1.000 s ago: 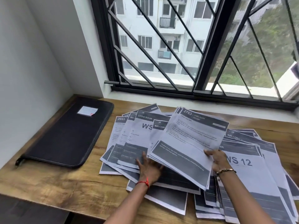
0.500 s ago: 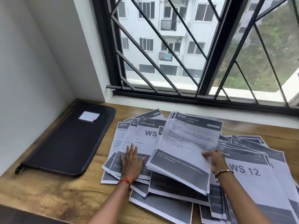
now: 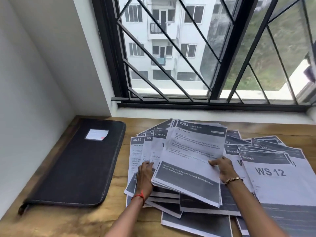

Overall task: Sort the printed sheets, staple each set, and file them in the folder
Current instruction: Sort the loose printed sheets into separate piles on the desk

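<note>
Since half a second ago the left hand [image 3: 145,177] has left the flat pile and come to the left edge of the bundle [image 3: 193,151] headed "2763 LIVING ROOM", which the right hand [image 3: 222,168] grips at its right edge, thumb on top. Most of both hands' fingers lie under the paper and are hidden; the left ones curl round the edge. The bundle is raised at a tilt over the other printed sheets [image 3: 273,177], fanned across the wooden counter [image 3: 51,223]. Many of these are covered by their neighbours, and those at the right and near edges are cut off. Their small print is too blurred to read; only headings such as "WS 12", "KITCHEN" and "BALCONY" are clear. Left of the pile and apart from it, the black folder [image 3: 77,165] lies flat with a pale label [image 3: 96,134]. Behind are a white wall [image 3: 34,65] and a barred window [image 3: 171,65].
</note>
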